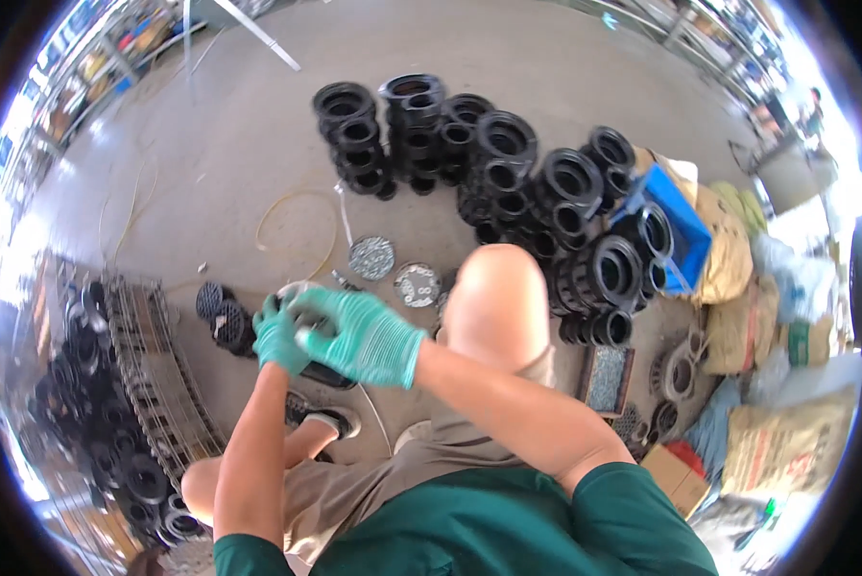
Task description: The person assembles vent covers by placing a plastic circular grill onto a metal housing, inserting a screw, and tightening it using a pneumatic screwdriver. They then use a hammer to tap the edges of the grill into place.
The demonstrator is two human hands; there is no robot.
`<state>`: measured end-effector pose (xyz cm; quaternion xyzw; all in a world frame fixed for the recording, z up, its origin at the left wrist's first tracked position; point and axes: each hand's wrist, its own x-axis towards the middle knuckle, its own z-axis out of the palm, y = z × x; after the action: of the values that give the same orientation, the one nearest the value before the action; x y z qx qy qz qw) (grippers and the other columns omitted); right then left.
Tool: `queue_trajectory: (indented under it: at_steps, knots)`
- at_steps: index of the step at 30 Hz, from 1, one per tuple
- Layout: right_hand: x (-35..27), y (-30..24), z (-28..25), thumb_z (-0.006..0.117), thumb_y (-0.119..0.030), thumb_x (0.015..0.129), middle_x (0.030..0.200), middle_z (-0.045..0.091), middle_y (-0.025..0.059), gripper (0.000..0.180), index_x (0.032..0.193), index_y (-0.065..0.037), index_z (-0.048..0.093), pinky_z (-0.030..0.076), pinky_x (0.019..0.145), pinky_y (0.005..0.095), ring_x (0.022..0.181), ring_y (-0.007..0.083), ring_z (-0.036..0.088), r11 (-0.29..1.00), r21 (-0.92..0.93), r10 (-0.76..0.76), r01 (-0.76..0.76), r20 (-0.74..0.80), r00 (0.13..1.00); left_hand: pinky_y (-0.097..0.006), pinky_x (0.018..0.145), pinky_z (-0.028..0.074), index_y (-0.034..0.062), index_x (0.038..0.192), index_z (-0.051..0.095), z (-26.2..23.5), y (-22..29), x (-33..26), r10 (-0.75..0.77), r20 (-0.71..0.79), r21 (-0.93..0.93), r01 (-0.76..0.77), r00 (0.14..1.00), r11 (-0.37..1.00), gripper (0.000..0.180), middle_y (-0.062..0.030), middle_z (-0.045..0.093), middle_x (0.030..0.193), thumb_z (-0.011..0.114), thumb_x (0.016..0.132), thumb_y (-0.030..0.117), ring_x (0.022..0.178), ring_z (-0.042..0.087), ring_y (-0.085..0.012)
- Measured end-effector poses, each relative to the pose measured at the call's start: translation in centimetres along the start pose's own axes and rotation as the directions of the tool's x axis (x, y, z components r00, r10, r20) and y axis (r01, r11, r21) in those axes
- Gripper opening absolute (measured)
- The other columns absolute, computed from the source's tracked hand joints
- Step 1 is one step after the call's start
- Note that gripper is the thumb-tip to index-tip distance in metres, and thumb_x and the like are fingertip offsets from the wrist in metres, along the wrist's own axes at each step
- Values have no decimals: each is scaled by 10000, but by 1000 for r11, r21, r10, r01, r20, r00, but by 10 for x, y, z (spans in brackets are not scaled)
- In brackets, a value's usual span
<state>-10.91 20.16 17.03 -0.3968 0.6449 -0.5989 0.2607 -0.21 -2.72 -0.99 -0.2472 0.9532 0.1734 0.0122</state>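
Both my hands wear green knitted gloves and meet in front of my left knee. My left hand (279,336) has its fingers curled at the near side of whatever lies between them. Across it reaches my right hand (364,338), thumb and fingers bent inward. A pale, rounded edge shows between the hands, but the gloves hide what it belongs to. Just below the gloves a black part (329,375) is partly visible; I cannot tell if it is held. Black ribbed plastic pieces (227,322) lie on the floor left of my left hand.
Stacks of black ring-shaped fittings (508,144) stand ahead and to the right, near a blue crate (676,226). Two round dishes of small metal parts (371,257) sit beyond my hands. A wire-mesh barrier (157,355) borders a black heap at left. Sacks (786,442) and a metal-filled tray (607,379) lie right.
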Motion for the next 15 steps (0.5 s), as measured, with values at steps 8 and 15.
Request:
queue_trajectory:
  at_steps: [8,15]
  knots:
    - [-8,-40,-26,671,-276,930,1160,657,237,423,1254,-10,610,538,904,441,1005,386,666,986,-140,-113,90,-170,979,-440,1071,481,153,1597,276,-158,61,-60,-147,-61,-927,-2,987,374,1000,-105,506,1414,848,781,234,1252,546,-257]
    - [9,-119,-51,644,-447,958,1196,663,254,575,1263,35,570,501,968,422,1097,385,645,998,46,21,-30,195,981,-474,1172,384,70,1625,164,-261,178,-84,44,-475,-788,-447,879,423,1305,-175,374,1553,846,664,632,1383,467,-334]
